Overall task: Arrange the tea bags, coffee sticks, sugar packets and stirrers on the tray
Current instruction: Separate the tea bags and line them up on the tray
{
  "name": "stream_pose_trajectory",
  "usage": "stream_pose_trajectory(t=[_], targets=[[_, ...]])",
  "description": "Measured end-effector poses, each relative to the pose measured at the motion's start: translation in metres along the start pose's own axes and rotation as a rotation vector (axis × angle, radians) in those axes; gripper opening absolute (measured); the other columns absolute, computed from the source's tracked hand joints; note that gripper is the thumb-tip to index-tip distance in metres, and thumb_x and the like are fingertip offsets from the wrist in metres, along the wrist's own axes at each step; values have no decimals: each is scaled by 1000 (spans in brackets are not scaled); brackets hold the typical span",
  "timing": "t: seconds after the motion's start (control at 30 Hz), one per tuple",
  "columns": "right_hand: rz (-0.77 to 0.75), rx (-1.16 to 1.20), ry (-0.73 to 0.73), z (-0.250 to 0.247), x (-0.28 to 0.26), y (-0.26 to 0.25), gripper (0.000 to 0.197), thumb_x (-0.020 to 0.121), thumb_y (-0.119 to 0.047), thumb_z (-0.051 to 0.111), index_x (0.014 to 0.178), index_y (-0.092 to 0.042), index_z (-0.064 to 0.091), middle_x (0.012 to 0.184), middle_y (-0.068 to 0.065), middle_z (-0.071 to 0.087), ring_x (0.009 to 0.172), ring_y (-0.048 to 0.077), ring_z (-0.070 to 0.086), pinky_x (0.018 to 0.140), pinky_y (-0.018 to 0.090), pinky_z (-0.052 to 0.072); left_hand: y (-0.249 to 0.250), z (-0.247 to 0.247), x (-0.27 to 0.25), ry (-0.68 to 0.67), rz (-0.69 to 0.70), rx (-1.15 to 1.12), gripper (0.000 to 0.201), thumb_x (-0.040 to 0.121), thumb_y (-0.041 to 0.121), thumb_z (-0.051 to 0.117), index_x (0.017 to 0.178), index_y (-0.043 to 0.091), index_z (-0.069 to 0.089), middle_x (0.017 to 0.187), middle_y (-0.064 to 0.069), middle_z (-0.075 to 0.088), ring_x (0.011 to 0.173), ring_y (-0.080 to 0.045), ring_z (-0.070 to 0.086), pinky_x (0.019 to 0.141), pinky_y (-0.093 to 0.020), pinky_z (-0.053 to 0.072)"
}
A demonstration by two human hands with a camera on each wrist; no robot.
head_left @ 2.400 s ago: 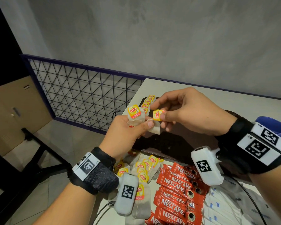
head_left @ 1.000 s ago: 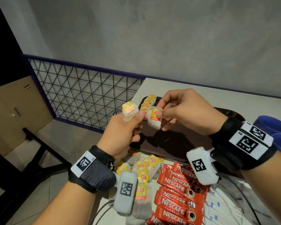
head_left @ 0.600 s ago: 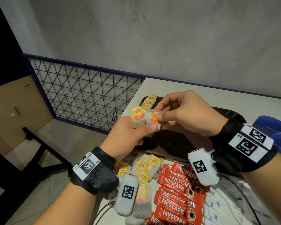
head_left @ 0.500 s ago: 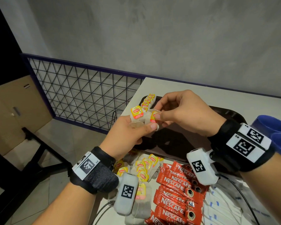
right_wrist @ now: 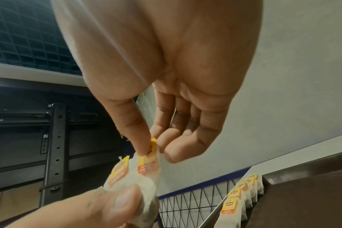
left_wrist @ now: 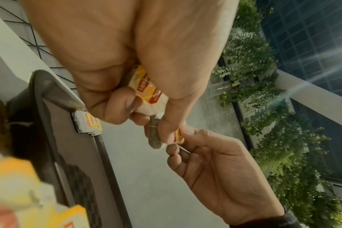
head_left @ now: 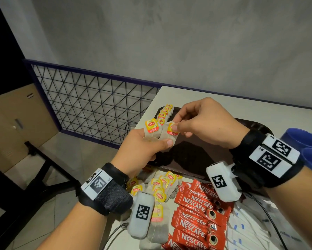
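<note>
Above the dark tray (head_left: 202,159), my left hand (head_left: 142,147) grips two Lipton tea bags side by side. The left bag (head_left: 151,129) stands upright with its yellow tag facing me. My right hand (head_left: 196,123) pinches the yellow tag of the right bag (head_left: 170,132) between thumb and forefinger (right_wrist: 144,146). A row of several tea bags (head_left: 165,112) lies along the tray's far left corner (right_wrist: 242,200). Loose tea bags (head_left: 160,186), red Nescafe coffee sticks (head_left: 196,213) and white sugar packets (head_left: 245,230) lie on the table in front of the tray.
Two blue cups (head_left: 308,147) stand at the right edge. The white table (head_left: 223,100) ends at its left edge beside a wire-mesh railing (head_left: 90,105), with floor below. A cable (head_left: 268,217) runs across the sugar packets.
Both hands stayed above the tray's left end, shifting the two tea bags slightly. The right hand keeps pinching the second bag's tag; the left bag's tag turned back to face me.
</note>
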State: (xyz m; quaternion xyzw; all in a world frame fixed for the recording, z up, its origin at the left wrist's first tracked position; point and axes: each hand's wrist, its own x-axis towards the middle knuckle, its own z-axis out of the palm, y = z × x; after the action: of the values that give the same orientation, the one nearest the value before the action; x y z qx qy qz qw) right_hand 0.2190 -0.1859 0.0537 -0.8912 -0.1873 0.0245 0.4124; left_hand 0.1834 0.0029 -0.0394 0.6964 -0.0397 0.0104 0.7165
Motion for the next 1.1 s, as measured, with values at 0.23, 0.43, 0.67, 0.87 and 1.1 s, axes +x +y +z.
stream_pose_trajectory(t=[0.23, 0.43, 0.67, 0.87, 1.1], targets=[[19, 124, -30, 3, 8, -1, 8, 86, -5, 80, 92, -2, 75, 80, 12, 78, 76, 28, 78, 76, 40, 66, 7, -1, 1, 83, -8, -7, 23, 84, 20, 83, 105, 19, 74, 83, 7, 74, 71, -5, 64, 55, -22, 43], [83, 134, -50, 15, 40, 9, 5, 88, -1, 76, 90, -3, 71, 79, 17, 77, 78, 35, 78, 75, 47, 63, 10, -13, 12, 253, -83, -344, 20, 91, -7, 56, 104, 9, 53, 75, -3, 55, 62, -16, 44, 50, -26, 38], [131, -12, -224, 40, 73, 25, 6, 88, -7, 77, 93, -7, 74, 80, 9, 78, 72, 21, 78, 71, 37, 63, 17, -13, 10, 357, -168, -544, 37, 86, -15, 30, 113, -1, 51, 99, -21, 55, 66, -21, 51, 60, -28, 44], [174, -108, -253, 52, 92, 31, 11, 82, -9, 83, 91, -5, 78, 85, 7, 79, 84, 25, 77, 73, 36, 66, 14, -12, 11, 306, -155, -460, 30, 97, -15, 35, 115, -3, 56, 99, -19, 64, 65, -22, 70, 61, -23, 58], [199, -232, -155, 52, 111, 41, 16, 77, -16, 88, 89, -7, 80, 89, 11, 79, 84, 25, 77, 74, 40, 66, 13, -13, 11, 289, -153, -473, 24, 102, -8, 42, 119, -5, 58, 104, -20, 69, 75, -27, 74, 73, -26, 63]])
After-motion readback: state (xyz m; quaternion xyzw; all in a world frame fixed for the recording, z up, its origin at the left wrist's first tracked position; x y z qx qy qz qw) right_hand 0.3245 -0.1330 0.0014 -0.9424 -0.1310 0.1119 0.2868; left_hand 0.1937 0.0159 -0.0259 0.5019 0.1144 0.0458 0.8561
